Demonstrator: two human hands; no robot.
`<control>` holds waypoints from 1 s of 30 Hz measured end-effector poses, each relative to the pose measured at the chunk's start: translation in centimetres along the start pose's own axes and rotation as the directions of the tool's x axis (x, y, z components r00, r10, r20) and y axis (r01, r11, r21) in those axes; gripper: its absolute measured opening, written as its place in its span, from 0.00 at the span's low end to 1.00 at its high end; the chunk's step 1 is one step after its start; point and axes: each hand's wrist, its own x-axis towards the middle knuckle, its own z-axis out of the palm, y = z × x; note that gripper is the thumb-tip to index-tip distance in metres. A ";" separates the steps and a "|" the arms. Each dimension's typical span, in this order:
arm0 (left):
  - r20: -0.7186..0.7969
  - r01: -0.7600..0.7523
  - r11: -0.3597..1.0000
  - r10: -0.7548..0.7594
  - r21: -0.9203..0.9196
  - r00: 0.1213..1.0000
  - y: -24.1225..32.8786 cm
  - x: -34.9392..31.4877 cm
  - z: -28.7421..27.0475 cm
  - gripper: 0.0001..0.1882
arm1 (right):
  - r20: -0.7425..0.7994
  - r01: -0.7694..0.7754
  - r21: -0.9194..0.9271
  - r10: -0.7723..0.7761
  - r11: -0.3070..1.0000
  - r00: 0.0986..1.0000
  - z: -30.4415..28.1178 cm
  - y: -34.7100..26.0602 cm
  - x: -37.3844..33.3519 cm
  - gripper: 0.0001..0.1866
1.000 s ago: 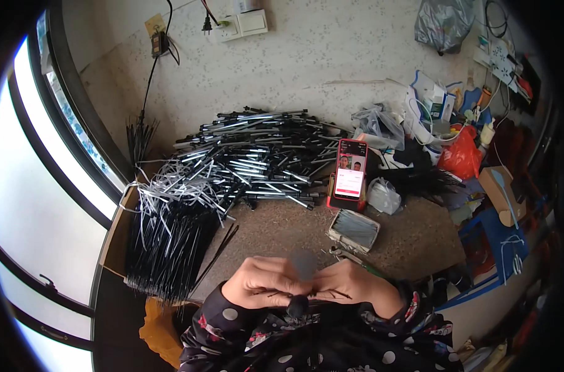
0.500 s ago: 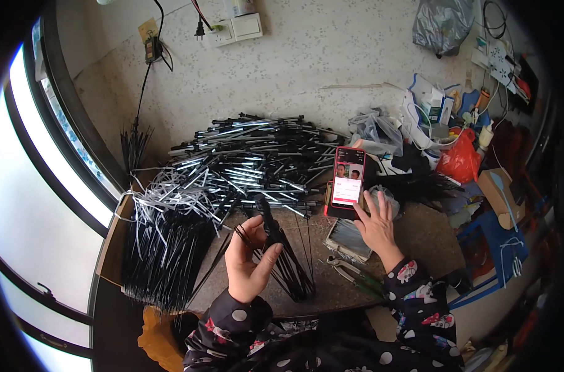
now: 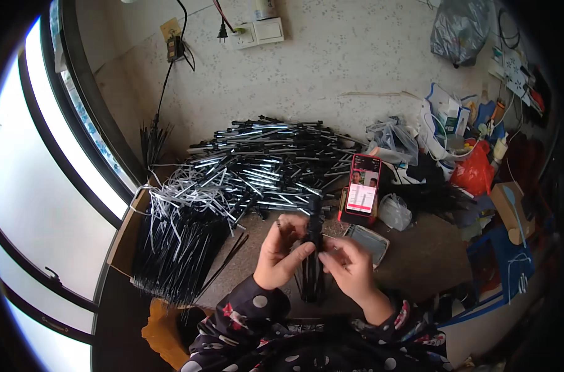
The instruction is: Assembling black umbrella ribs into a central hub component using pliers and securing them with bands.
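My left hand (image 3: 284,253) is closed around a black umbrella frame (image 3: 312,273), a bundle of thin ribs held upright above the table's front part. Its thick dark top stands up past my fingers. At the right side of the bundle my right hand (image 3: 351,271) is closed, thumb and forefinger pinched together against the ribs. Whatever small thing lies in that pinch is too small to make out. Just beyond my right hand sits a small clear-lidded box (image 3: 370,240), partly covered by it.
Behind my hands lies a heap of silver shafts with black ends (image 3: 263,155). Black ribs (image 3: 176,257) with pale strips (image 3: 186,192) fill a carton on the left. A lit phone (image 3: 361,192) leans beside a clear plastic bag (image 3: 395,212); a red bag (image 3: 473,168) lies far right.
My right hand has come from beside the phone and small box to the umbrella frame, its spread fingers now pinched. My left hand still holds the frame, now more upright. The whole view has shifted.
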 end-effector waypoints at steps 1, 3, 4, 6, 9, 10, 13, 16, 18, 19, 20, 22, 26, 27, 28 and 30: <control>0.005 0.003 1.000 -0.003 0.004 1.000 0.1 0.0 0.1 0.24 | -0.010 -0.096 0.099 0.098 0.990 0.995 0.6 0.4 0.1 0.11; -0.005 -0.031 0.994 0.032 0.101 0.999 0.6 0.0 0.0 0.18 | -0.007 -0.193 0.205 0.199 0.959 0.980 1.3 0.2 0.2 0.11; -0.017 -0.048 0.987 0.051 0.153 0.999 0.9 -0.1 -0.3 0.16 | 0.018 -0.168 0.272 0.169 0.948 0.985 1.7 -0.2 0.5 0.11; -0.005 -0.119 0.973 0.122 0.196 0.992 1.3 -0.4 -0.9 0.15 | 0.061 -0.125 0.401 0.110 0.908 0.992 2.1 -0.8 1.0 0.12; 0.043 -0.261 0.930 0.259 0.260 0.965 1.6 -1.0 -1.6 0.13 | 0.252 -0.144 0.377 0.048 0.915 0.967 1.5 -0.9 1.7 0.13; 0.031 -0.254 0.942 0.254 0.218 0.967 1.7 -1.2 -1.8 0.13 | 0.340 -0.146 0.362 0.015 0.921 0.940 1.4 -1.1 1.8 0.13; 0.005 -0.239 0.962 0.241 0.130 0.971 1.8 -1.9 -2.5 0.13 | 0.265 -0.018 0.142 -0.021 0.990 0.964 1.7 -2.8 1.2 0.13; 0.033 -0.261 0.948 0.260 0.183 0.965 1.4 -2.0 -3.4 0.16 | 0.161 0.086 0.013 -0.087 0.996 0.983 2.3 -4.1 0.7 0.13; 0.065 -0.279 0.935 0.271 0.219 0.960 1.7 -2.1 -3.9 0.16 | 0.033 0.165 -0.005 -0.165 0.986 0.986 2.7 -4.7 0.3 0.14; 0.098 -0.293 0.922 0.277 0.252 0.956 1.8 -2.2 -4.0 0.16 | 0.029 0.164 -0.011 -0.163 0.986 0.986 2.8 -4.4 0.0 0.14; 0.130 -0.309 0.908 0.283 0.285 0.950 1.8 -2.2 -4.1 0.16 | 0.012 0.128 0.068 -0.129 0.989 0.992 2.9 -3.9 -0.3 0.13; 0.098 -0.295 0.903 0.278 0.313 0.955 2.8 -2.4 -2.7 0.17 | -0.012 0.061 0.228 -0.059 0.972 0.998 2.9 -3.2 -0.6 0.13; 0.017 -0.223 0.949 0.225 0.222 0.974 3.4 -2.9 -1.7 0.17 | 0.037 0.143 0.178 -0.152 0.973 0.988 2.3 -3.3 -0.7 0.14; 0.022 -0.176 0.983 0.175 0.059 0.984 3.2 -3.1 -1.9 0.17 | 0.037 0.145 0.177 -0.154 0.974 0.987 2.1 -3.6 -0.6 0.14; 0.035 -0.121 0.987 0.125 -0.105 0.992 3.1 -3.2 -2.0 0.16 | 0.051 0.234 0.063 -0.237 0.970 0.970 1.9 -4.1 -0.6 0.14; 0.025 -0.099 0.982 0.104 -0.160 0.994 2.8 -3.9 -2.4 0.16 | 0.111 0.402 -0.154 -0.389 0.903 0.915 1.7 -5.3 -0.6 0.14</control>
